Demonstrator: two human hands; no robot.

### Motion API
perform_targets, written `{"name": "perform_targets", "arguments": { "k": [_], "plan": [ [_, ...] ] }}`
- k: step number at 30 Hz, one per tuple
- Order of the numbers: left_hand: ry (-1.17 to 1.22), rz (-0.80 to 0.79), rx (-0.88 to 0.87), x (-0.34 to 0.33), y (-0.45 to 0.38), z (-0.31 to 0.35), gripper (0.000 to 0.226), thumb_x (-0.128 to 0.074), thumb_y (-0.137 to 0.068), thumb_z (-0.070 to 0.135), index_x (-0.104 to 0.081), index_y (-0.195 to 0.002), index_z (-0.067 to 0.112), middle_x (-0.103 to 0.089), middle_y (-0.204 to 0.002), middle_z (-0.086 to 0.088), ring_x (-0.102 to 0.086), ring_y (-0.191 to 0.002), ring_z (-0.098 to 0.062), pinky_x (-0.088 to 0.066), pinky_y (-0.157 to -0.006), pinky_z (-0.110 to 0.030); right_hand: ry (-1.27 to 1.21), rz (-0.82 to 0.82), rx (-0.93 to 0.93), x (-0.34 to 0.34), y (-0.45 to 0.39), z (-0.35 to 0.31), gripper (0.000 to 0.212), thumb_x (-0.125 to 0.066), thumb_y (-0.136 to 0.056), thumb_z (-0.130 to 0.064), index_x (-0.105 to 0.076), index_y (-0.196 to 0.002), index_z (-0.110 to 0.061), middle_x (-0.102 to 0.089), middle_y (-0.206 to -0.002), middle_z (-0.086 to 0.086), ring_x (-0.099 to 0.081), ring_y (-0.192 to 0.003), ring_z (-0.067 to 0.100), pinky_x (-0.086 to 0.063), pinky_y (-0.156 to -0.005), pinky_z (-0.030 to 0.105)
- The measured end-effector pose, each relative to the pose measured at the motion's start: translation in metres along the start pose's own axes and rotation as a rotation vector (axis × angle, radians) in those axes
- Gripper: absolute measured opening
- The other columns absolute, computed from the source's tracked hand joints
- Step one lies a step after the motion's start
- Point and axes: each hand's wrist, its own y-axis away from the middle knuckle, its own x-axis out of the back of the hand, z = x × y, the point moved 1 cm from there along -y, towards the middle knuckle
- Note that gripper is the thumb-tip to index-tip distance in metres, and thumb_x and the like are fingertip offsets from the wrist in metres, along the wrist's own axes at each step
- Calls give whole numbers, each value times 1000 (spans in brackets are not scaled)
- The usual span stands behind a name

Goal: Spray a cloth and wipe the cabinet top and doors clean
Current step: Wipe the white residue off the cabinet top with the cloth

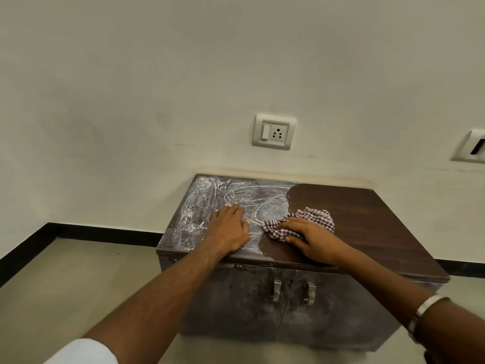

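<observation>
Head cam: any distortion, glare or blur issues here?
Head view: wide-angle bend shows in the skirting and the cabinet top's edges; light is soft and even, with no hard glare; the cloth and both hands, left and right, look sharp; the sleeve at the bottom edge is washed out.

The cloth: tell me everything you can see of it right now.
The cloth is a checked fabric in dark red and white, crumpled into a loose bunch. It lies on the cabinet top, at the edge between the white-smeared left part and the clean dark right part. The right hand presses on it, fingers curled over its near side.
</observation>
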Motion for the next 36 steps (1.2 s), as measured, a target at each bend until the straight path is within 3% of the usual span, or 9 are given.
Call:
{"name": "perform_targets", "arguments": {
  "k": [9, 16, 24, 30, 36],
  "plan": [
    [-32, -2, -25, -2, -15, 6, 56, -26, -102, 40, -20, -153, 17, -18, -161, -7, -15, -148, -24, -5, -119, -44, -22, -32, 82, -5, 5, 0, 37, -52, -97, -32, -54, -133, -27, -50, -139, -4, -43, -129, 8, -24, -106, 11],
    [-23, 2, -23, -3, -19, 3, 54, -27, -102, 40, -24, -151, 16, -22, -160, -8, -17, -148, -24, -7, -120, -45, 2, 6, 21, -3, -20, -1, 38, -52, -97, -29, -54, -134, -22, -52, -137, -1, -47, -127, 16, -34, -108, 26],
    [-47, 14, -35, -1, -25, 2, 55, -26, -102, 41, -26, -151, 16, -24, -159, -8, -19, -147, -25, -8, -120, -46, -29, -24, 74, 0, 0, 14, 37, -52, -96, -34, -53, -133, -31, -50, -139, -6, -44, -128, 7, -26, -105, 14],
    [-62, 15, -21, -4, -28, -1, 55, -27, -101, 41, -25, -151, 16, -24, -159, -8, -19, -147, -25, -8, -120, -45, 36, -5, -16, -1, -28, 10, 41, -51, -98, -31, -50, -138, -25, -43, -148, 1, -38, -136, 17, -26, -114, 28],
    [-56, 22, -24, -2, -32, 2, 55, -27, -102, 40, -25, -151, 16, -23, -159, -8, -19, -147, -25, -9, -120, -45, 5, -17, 66, -7, -11, 10, 40, -51, -97, -34, -51, -136, -26, -48, -143, -2, -41, -132, 11, -21, -107, 14]
  ]
}}
